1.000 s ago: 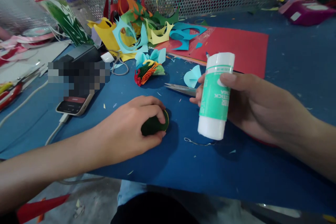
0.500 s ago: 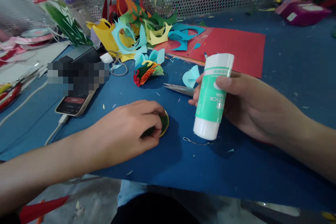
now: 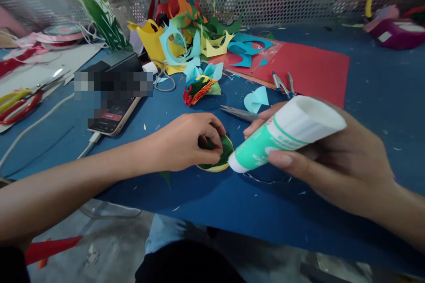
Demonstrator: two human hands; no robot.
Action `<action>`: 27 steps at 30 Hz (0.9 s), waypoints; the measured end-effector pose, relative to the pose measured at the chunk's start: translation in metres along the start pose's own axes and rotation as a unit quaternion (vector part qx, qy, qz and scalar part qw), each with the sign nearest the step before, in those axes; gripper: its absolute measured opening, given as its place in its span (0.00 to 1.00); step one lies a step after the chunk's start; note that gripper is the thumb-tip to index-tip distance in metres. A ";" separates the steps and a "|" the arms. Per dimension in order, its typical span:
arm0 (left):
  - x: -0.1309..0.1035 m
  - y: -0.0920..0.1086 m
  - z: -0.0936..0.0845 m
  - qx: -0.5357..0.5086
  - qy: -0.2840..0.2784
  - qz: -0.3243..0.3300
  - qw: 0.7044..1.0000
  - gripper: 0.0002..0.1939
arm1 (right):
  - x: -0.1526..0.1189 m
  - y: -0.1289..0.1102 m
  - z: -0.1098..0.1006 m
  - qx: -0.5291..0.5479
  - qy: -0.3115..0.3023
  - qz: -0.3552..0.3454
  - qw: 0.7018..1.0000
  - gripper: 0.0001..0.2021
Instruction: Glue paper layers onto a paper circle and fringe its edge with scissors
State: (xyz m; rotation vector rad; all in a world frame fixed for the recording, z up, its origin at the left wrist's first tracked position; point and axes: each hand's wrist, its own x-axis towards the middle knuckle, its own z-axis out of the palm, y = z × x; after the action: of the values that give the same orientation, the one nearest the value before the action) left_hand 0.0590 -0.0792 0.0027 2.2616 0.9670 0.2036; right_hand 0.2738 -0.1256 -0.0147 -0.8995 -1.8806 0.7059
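Note:
A green and white glue stick [image 3: 262,143] is held in my right hand [image 3: 352,163], tilted, its lower white end against or just above the edge of a green paper circle [image 3: 226,148] with a yellow rim. My left hand [image 3: 189,141] bends its fingers down onto that circle, thumb and fingertips closed on it against the table. Scissor blades [image 3: 239,112] stick out from beside my right hand; their handles are hidden, so I cannot tell whether the fingers touch them. Beyond lie a folded light-blue paper piece [image 3: 256,99] and a multicoloured folded paper bundle [image 3: 202,88].
Cut paper scraps [image 3: 181,44] pile up at the back beside red sheets [image 3: 308,62]. A phone [image 3: 113,117] with a white cable lies left, near red-and-yellow-handled scissors [image 3: 23,101]. A purple tape dispenser [image 3: 396,33] stands back right. A thin looped wire [image 3: 259,180] lies near the front.
My right hand has tipped the glue stick over and brought its lower end left to the green circle. More of the circle shows under my left hand. The view has shifted left.

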 end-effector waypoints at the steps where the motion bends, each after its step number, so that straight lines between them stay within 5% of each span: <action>1: 0.001 -0.002 -0.001 -0.001 -0.006 0.003 1.000 0.03 | 0.001 -0.001 0.001 -0.023 -0.004 -0.013 1.000 0.11; 8: 0.003 -0.013 -0.006 -0.051 -0.035 0.044 0.997 0.04 | 0.005 -0.001 0.008 -0.087 -0.011 -0.020 0.996 0.12; 18: 0.008 -0.025 -0.015 -0.144 -0.106 0.073 0.981 0.10 | 0.012 -0.006 0.016 -0.080 -0.031 -0.012 0.996 0.12; 27: 0.007 -0.022 -0.018 -0.154 -0.115 0.069 0.979 0.11 | 0.008 -0.006 0.028 -0.037 -0.060 -0.023 0.997 0.17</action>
State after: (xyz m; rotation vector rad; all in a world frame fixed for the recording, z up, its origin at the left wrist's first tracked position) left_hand 0.0447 -0.0539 0.0018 2.0139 0.6119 0.1378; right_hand 0.2446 -0.1258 -0.0179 -0.8738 -2.0399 0.6780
